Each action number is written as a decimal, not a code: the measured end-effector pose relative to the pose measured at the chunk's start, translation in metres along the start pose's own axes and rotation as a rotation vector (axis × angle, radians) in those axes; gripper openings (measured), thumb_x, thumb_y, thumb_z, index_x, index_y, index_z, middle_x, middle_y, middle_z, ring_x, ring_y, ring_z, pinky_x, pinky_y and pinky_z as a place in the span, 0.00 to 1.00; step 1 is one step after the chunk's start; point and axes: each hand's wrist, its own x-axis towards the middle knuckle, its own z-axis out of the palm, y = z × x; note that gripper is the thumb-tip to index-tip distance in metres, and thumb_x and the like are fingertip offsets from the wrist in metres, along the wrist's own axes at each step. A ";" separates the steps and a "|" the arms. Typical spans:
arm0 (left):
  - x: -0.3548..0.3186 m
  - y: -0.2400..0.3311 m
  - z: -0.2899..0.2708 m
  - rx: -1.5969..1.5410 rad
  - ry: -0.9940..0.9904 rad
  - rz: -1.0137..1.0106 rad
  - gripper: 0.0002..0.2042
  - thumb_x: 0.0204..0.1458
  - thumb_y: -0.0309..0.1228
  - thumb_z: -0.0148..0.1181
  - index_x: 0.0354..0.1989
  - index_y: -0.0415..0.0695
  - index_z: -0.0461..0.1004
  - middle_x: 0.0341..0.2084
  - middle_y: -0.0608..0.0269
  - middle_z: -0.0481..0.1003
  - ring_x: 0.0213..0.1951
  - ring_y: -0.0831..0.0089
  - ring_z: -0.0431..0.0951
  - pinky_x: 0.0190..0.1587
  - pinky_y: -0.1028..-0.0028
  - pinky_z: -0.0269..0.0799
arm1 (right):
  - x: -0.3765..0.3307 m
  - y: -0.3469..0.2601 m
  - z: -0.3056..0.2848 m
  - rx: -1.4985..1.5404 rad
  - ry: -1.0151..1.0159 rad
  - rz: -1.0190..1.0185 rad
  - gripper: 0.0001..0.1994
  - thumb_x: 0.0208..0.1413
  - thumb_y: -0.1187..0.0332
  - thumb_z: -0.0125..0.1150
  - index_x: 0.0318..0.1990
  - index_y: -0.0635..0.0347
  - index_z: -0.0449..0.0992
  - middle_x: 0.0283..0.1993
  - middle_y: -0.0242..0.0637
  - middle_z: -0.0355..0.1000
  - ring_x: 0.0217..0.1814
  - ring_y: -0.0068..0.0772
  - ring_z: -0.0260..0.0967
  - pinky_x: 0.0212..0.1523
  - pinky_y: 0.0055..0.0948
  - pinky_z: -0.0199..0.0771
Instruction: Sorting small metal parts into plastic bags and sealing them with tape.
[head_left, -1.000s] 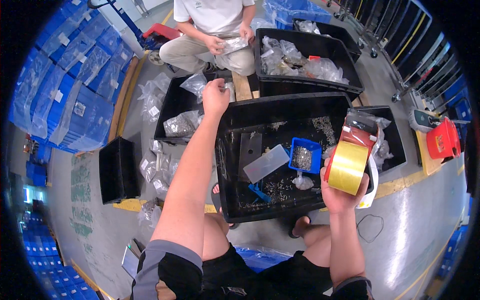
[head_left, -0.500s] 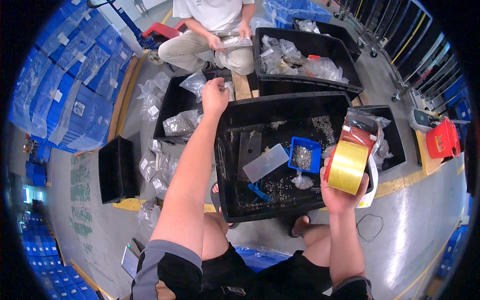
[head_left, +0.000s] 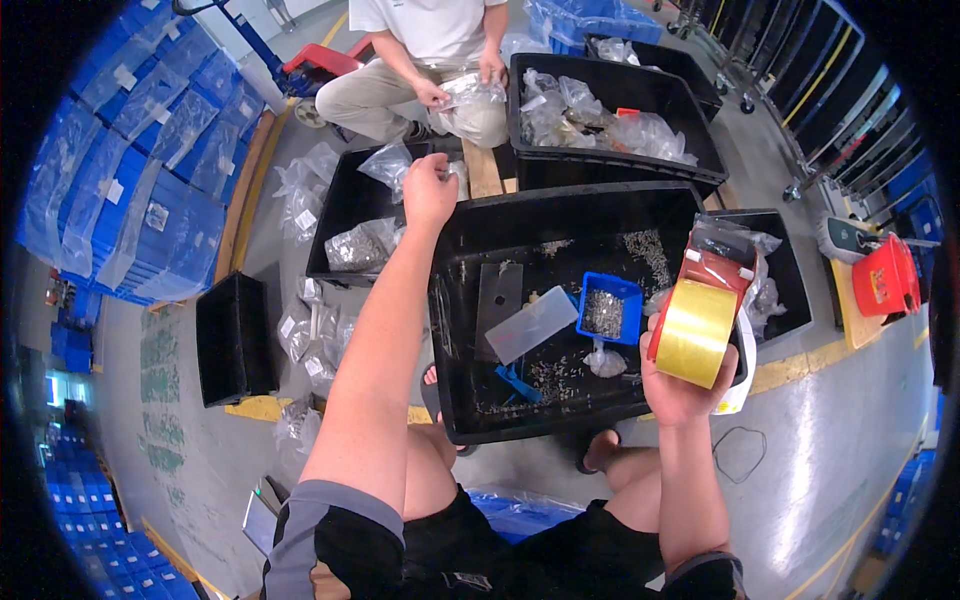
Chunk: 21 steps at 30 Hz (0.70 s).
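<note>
My right hand (head_left: 690, 392) grips a red tape dispenser (head_left: 712, 262) with a wide roll of yellow tape (head_left: 694, 334), held over the right end of a large black bin (head_left: 575, 425). My left arm reaches forward, and my left hand (head_left: 430, 192) is closed by that bin's far left corner. Something pale shows beside its fingers, too hidden to name. Inside the bin lie a small blue tray (head_left: 628, 322) of small metal pieces, a translucent plastic piece (head_left: 532, 326), a blue strap (head_left: 518, 384), a small knotted bag (head_left: 604, 362) and scattered small parts.
A black crate (head_left: 322, 262) with filled clear bags stands at the left. Beyond the bin, another person's hands (head_left: 435, 95) hold a clear bag beside a black bin of bags (head_left: 620, 170). Stacked blue boxes (head_left: 160, 200) stand far left; a red bucket (head_left: 886, 280) sits right.
The other person's hands and clear bag have shifted slightly, and the bag looks more spread out. My own hands and the tape dispenser have hardly moved.
</note>
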 end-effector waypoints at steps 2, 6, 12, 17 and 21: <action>0.000 0.001 -0.001 0.007 -0.008 -0.001 0.15 0.40 0.24 0.63 0.40 0.38 0.76 0.34 0.52 0.77 0.35 0.60 0.79 0.42 0.66 0.75 | 0.000 0.000 0.002 0.002 -0.003 0.004 0.33 0.51 0.56 0.58 0.64 0.55 0.61 0.62 0.45 0.62 0.57 0.47 0.64 0.54 0.38 0.67; 0.000 0.002 -0.002 0.006 -0.011 -0.003 0.15 0.40 0.24 0.63 0.40 0.37 0.76 0.34 0.52 0.77 0.35 0.60 0.79 0.42 0.66 0.75 | 0.000 0.001 0.002 0.000 -0.002 0.009 0.33 0.51 0.55 0.59 0.64 0.55 0.61 0.62 0.45 0.61 0.56 0.47 0.64 0.54 0.38 0.67; 0.000 0.003 -0.003 0.047 -0.033 -0.019 0.17 0.43 0.25 0.64 0.44 0.36 0.76 0.37 0.52 0.79 0.37 0.65 0.81 0.43 0.69 0.76 | 0.001 0.000 0.001 -0.043 -0.044 0.023 0.34 0.50 0.55 0.61 0.64 0.56 0.61 0.61 0.46 0.62 0.57 0.45 0.64 0.54 0.37 0.67; 0.000 0.002 -0.003 0.040 -0.022 -0.027 0.17 0.43 0.26 0.65 0.43 0.37 0.76 0.37 0.53 0.79 0.37 0.65 0.81 0.43 0.69 0.76 | 0.000 0.001 0.000 -0.006 0.025 0.017 0.33 0.49 0.58 0.60 0.63 0.58 0.61 0.60 0.47 0.62 0.56 0.45 0.64 0.55 0.37 0.68; 0.000 0.001 -0.001 -0.004 0.004 -0.019 0.15 0.40 0.24 0.63 0.40 0.38 0.77 0.35 0.52 0.77 0.35 0.61 0.80 0.42 0.66 0.75 | 0.001 0.001 0.000 0.038 0.054 0.015 0.33 0.49 0.59 0.59 0.63 0.58 0.61 0.60 0.47 0.62 0.57 0.45 0.65 0.55 0.37 0.68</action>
